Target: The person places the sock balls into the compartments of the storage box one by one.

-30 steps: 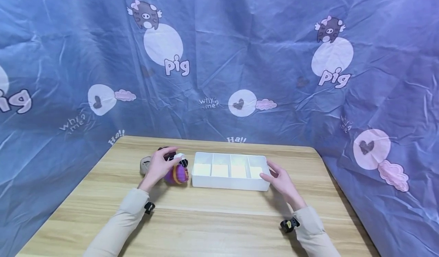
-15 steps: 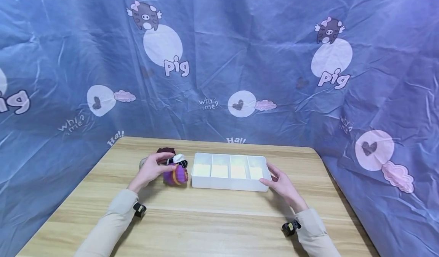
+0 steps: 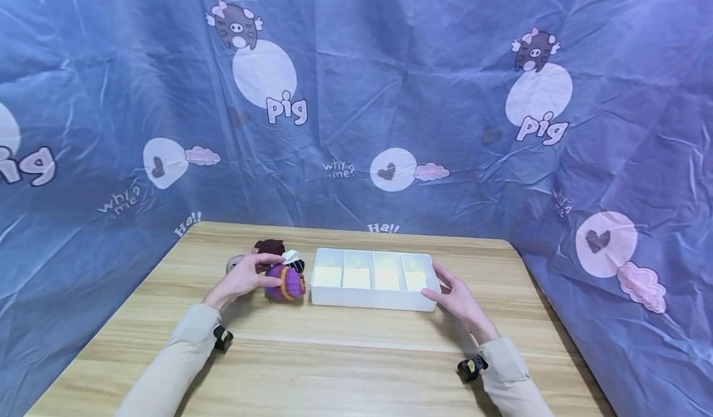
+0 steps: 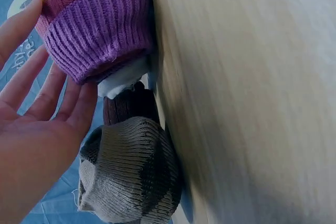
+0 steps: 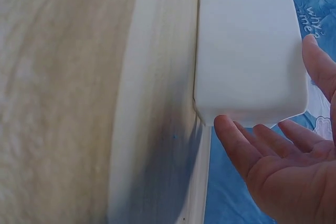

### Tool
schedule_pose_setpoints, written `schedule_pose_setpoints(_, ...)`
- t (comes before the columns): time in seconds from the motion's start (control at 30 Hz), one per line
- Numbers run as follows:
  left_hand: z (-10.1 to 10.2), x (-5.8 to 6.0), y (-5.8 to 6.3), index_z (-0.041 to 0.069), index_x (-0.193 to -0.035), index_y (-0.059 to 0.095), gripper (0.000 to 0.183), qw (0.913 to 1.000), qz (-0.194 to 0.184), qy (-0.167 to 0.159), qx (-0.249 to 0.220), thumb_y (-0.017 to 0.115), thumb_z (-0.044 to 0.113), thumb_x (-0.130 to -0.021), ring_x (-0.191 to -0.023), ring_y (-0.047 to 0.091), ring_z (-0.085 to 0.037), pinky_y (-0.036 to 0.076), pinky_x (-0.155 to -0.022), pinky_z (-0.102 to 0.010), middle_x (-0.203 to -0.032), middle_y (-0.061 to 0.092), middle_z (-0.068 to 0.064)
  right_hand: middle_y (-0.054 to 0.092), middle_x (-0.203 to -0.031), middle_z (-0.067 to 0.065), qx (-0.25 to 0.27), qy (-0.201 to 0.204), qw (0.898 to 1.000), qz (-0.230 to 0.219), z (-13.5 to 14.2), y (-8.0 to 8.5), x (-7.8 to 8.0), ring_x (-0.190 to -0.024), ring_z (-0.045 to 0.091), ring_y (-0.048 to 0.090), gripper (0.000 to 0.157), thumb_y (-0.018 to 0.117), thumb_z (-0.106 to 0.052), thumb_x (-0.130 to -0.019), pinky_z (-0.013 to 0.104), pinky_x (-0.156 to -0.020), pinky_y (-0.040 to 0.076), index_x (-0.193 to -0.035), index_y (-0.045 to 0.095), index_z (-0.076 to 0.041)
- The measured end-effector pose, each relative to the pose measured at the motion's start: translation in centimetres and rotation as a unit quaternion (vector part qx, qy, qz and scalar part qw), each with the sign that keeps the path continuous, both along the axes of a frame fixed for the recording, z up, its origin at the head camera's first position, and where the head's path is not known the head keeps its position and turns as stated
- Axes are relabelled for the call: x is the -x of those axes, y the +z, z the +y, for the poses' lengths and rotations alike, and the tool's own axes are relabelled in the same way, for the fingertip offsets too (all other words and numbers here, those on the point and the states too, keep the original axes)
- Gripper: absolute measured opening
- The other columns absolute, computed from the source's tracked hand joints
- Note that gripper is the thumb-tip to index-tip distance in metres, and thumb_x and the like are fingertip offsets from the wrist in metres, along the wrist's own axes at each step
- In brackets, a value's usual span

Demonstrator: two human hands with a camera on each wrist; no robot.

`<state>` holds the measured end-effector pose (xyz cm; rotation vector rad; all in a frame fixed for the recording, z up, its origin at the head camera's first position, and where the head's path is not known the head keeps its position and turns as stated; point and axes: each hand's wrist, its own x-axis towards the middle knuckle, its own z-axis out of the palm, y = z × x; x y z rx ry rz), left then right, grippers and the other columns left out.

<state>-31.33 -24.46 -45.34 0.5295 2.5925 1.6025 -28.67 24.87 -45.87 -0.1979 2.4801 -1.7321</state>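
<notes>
A rolled purple sock (image 3: 286, 283) with an orange-yellow stripe lies on the table left of the box. My left hand (image 3: 243, 278) grips it from the left, thumb on the near side and fingers reaching behind. In the left wrist view its ribbed purple cuff (image 4: 100, 30) hangs over the fingers. At the right end of a white divided box (image 3: 367, 297), my right hand (image 3: 458, 293) holds the corner. The right wrist view shows its thumb by the rim and its fingertips against the end wall (image 5: 252, 116).
Behind the purple sock lie a dark maroon sock (image 3: 270, 245) and a black-and-white sock (image 3: 295, 263). A grey patterned sock (image 4: 131, 166) sits farther left. A blue printed cloth (image 3: 356, 95) hangs around the back of the wooden table (image 3: 345, 367).
My left hand has come away from the black-and-white sock, moving left and nearer to me, onto the purple sock. My right hand and the box stay about where they were.
</notes>
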Motion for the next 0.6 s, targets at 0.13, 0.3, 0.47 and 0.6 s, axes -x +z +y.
schedule_pose_setpoints(0.13,0.06,0.11,0.04,0.002,-0.126,0.063,0.059,0.9999,-0.003,-0.003,0.014,0.085,0.014,-0.072,-0.123,0.051,-0.04,0.038,-0.107,-0.057,-0.128,0.062,-0.022,0.02,-0.16,0.024,0.0,-0.001,1.0,-0.001,0.02,-0.03,0.09,-0.137,0.048,0.037,0.084,0.07,-0.016,-0.091,0.05,-0.111,0.037,-0.155,0.018,-0.002)
schedule_pose_setpoints(0.3,0.08,0.14,0.17,0.003,-0.123,0.065,0.056,0.9996,-0.003,-0.012,0.026,0.085,0.013,-0.071,-0.123,0.05,-0.04,0.037,-0.107,-0.057,-0.128,0.063,-0.02,0.021,-0.16,0.023,-0.002,-0.003,1.0,-0.006,0.11,-0.1,0.27,-0.137,0.047,0.037,0.084,0.071,-0.017,-0.09,0.049,-0.111,0.037,-0.155,0.019,-0.002)
schedule_pose_setpoints(0.47,-0.14,0.26,0.13,0.001,-0.118,0.068,0.049,0.9983,0.014,-0.023,0.051,0.084,0.012,-0.073,-0.119,0.052,-0.038,0.041,-0.104,-0.053,-0.122,0.064,-0.019,0.021,-0.161,0.021,-0.003,-0.003,1.0,-0.011,0.24,0.0,0.35,-0.137,0.046,0.038,0.085,0.072,-0.019,-0.09,0.047,-0.11,0.037,-0.155,0.02,-0.003)
schedule_pose_setpoints(0.6,-0.33,0.26,0.14,0.003,-0.113,0.07,0.044,0.9973,0.01,-0.027,0.067,0.084,0.014,-0.074,-0.114,0.055,-0.032,0.044,-0.1,-0.049,-0.118,0.065,-0.016,0.021,-0.16,0.021,-0.003,-0.001,1.0,-0.016,0.33,0.14,0.34,-0.137,0.047,0.037,0.085,0.072,-0.019,-0.089,0.046,-0.11,0.038,-0.155,0.021,-0.002)
